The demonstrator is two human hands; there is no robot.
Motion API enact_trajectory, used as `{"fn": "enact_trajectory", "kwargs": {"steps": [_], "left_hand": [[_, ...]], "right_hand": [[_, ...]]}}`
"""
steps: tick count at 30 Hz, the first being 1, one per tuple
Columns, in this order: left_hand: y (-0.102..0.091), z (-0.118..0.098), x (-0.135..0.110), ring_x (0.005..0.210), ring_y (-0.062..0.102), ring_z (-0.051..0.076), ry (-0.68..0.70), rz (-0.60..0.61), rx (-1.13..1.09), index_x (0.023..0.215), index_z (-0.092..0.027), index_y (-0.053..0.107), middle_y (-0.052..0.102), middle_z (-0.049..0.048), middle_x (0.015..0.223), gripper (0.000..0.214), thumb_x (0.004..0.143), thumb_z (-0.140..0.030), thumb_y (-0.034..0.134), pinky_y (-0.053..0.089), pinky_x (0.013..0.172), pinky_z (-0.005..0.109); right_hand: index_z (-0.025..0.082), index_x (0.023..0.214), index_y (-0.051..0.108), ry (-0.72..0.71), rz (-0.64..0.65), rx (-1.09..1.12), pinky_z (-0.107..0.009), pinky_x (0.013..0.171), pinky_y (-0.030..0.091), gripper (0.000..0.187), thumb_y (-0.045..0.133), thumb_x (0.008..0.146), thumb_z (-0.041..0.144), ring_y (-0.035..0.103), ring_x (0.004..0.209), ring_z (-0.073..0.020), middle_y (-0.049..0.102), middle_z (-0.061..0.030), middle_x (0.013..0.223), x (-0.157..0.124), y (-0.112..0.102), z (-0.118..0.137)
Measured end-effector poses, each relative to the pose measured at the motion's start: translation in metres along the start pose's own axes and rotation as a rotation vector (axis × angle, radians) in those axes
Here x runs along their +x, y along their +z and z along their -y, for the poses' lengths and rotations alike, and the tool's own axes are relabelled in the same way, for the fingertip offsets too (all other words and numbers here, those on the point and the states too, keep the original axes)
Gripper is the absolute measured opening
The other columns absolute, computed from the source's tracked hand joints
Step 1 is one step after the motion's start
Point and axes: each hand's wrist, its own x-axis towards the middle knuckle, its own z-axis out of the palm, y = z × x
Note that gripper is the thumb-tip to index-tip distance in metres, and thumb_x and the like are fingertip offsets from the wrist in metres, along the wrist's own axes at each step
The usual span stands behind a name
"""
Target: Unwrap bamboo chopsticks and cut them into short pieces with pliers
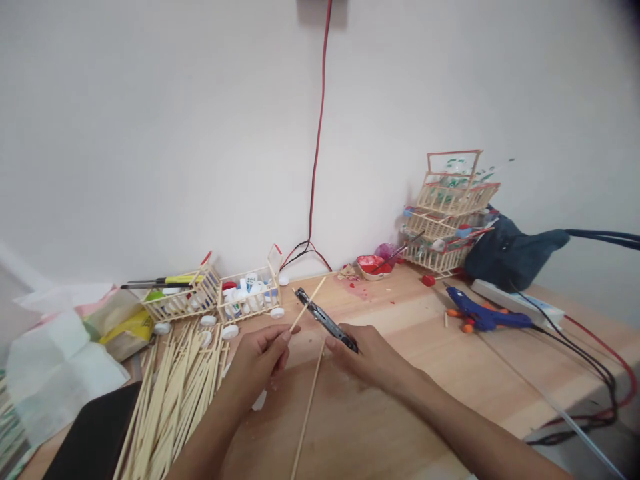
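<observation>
pinching a thin pale wooden stick [317, 290] between thumb and fingers, the left hand [265, 350] was apart from the right hand [364, 353], which was clamped around a slim grey-and-black hand tool [327, 323]. the stick slanted up above the light brown wooden table [400, 420], crossing the tool near its tip. a second long pale wooden stick [307, 413] lay below, between the forearms; a blue plastic glue gun [483, 313] rested to the right.

Greyish-white wall [175, 133] behind a wooden table [400, 347]

The wall dims toward the right. A red-and-black cord [319, 120] hangs down it to the table's back edge. The tabletop shows light-brown grain under soft light.
</observation>
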Motion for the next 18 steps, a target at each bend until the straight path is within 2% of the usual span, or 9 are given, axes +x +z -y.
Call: {"fn": "enact_trajectory", "kwargs": {"steps": [3,10,18], "left_hand": [[0.0017,-0.0012,-0.0011,0.045,0.032,0.009,0.034,-0.035,0.053,0.105,-0.011,0.073,0.041,-0.0061,0.048,0.050,0.082,-0.052,0.055,0.024,0.047,0.022],[0.0034,0.0007,-0.0015,0.048,0.036,0.010,0.080,-0.066,0.153,0.105,-0.010,0.072,0.043,-0.0053,0.048,0.048,0.085,-0.048,0.051,0.027,0.051,0.023],[0.0088,-0.0016,-0.0037,0.046,0.036,0.011,0.062,-0.122,0.117,0.099,-0.011,0.073,0.042,-0.0052,0.047,0.048,0.080,-0.051,0.054,0.026,0.049,0.024]], "right_hand": [[0.016,0.069,0.048,0.001,0.012,0.018,-0.024,0.053,0.024,0.059,0.032,0.090,0.069,0.043,0.060,-0.0124,0.049,-0.0004,0.063,0.0000,-0.0011,0.0012],[0.017,0.069,0.047,0.007,0.011,0.015,-0.024,0.053,0.024,0.059,0.032,0.090,0.070,0.043,0.060,-0.0124,0.050,-0.0002,0.063,0.0001,-0.0015,0.0008],[0.017,0.070,0.047,0.014,0.047,0.035,-0.024,0.054,0.026,0.059,0.031,0.090,0.069,0.043,0.062,-0.0129,0.051,-0.0009,0.065,-0.0017,-0.0038,0.0028]]}}
